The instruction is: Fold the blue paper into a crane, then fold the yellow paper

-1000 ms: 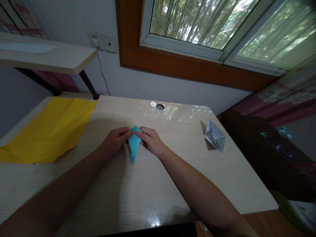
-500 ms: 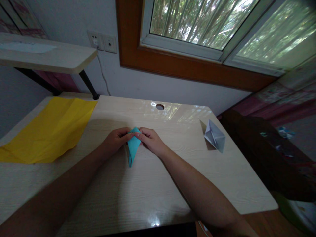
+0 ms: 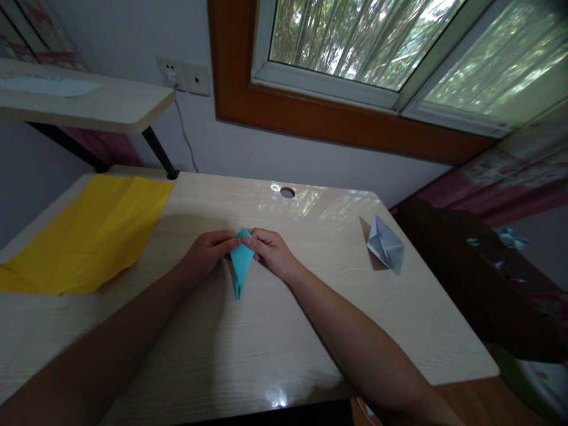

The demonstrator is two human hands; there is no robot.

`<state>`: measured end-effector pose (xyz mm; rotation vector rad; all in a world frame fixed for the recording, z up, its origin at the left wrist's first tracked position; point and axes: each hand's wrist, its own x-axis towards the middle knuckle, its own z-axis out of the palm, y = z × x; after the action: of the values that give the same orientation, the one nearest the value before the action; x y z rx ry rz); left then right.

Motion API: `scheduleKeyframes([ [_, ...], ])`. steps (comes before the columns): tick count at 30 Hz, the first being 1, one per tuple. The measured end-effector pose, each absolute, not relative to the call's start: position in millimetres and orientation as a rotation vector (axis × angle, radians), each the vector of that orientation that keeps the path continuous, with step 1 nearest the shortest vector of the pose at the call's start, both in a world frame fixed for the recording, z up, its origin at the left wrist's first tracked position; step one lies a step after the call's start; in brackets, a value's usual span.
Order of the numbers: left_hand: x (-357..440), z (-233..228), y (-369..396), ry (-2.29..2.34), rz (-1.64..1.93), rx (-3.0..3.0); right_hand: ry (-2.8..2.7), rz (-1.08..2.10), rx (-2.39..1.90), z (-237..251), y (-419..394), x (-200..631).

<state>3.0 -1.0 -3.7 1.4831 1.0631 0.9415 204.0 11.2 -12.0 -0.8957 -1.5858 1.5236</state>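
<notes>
A folded sheet of turquoise origami paper (image 3: pixel 242 260), kite-shaped with a split narrow point toward me, is held over the middle of the desk. My left hand (image 3: pixel 213 248) pinches its upper left edge, thumb on top. On the opposite edge, my right hand (image 3: pixel 270 249) grips it the same way, and the two thumb tips nearly meet near its top corner. The fingers beneath the paper are partly hidden.
A large yellow sheet (image 3: pixel 89 236) lies on the left of the desk (image 3: pixel 284 331). To the right stands a folded grey-white paper piece (image 3: pixel 387 245). A raised shelf (image 3: pixel 128 109) is at the back left, and a round cable hole (image 3: pixel 287 193) lies near the back edge.
The turquoise paper has turned slightly, its lower tip swinging a little to the right. Both hands keep their pinch in nearly the same place.
</notes>
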Motion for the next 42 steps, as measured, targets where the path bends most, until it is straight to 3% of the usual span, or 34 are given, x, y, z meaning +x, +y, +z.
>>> scheduleKeyframes([
  [21,6,2,0,1.136,0.958,1.427,-1.431,1.440,-0.962,-14,13,202],
  [29,8,-6,-2,0.917,1.179,1.279,-1.269,1.416,-0.938,-11,15,200],
  [42,5,-9,-3,0.954,1.122,1.556,-1.390,1.400,-0.932,-18,16,201],
])
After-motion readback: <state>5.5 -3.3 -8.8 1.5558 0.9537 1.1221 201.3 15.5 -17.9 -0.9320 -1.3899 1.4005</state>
